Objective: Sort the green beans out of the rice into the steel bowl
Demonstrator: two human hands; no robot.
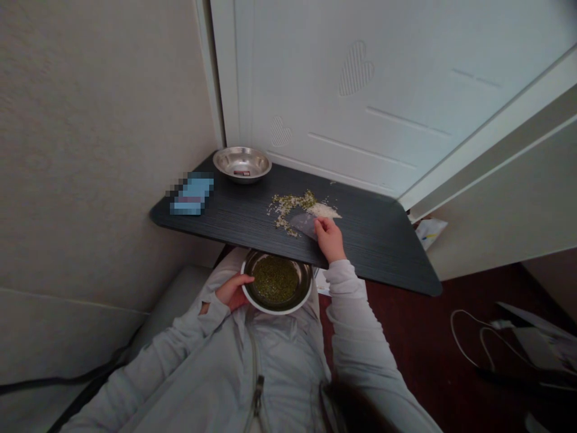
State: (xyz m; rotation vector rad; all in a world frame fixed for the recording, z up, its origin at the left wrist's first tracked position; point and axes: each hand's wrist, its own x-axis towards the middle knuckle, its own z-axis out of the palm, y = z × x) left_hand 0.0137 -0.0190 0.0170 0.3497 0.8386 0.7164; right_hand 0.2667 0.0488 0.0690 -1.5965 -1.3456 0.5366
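My left hand point(232, 291) grips the left rim of a metal bowl point(279, 312) on my lap, under the table's front edge. Green beans, which look like mung beans point(276, 279), cover the bowl's bottom. On the dark table point(374, 246), my right hand point(330, 239) pinches a clear plastic scraper point(302, 224) that lies nearly flat. Just beyond the hand is a small heap of white rice point(325, 210). Left of the heap, a curved scatter of mixed green beans and pale grains point(285, 206) surrounds the scraper's far and left sides.
A shiny steel basin point(243, 161) stands at the table's back left. A blurred blue object point(193, 195) lies at the left end. Behind the table is a white door point(315, 90); a wall point(112, 120) borders the left. White cables point(469, 355) lie at lower right.
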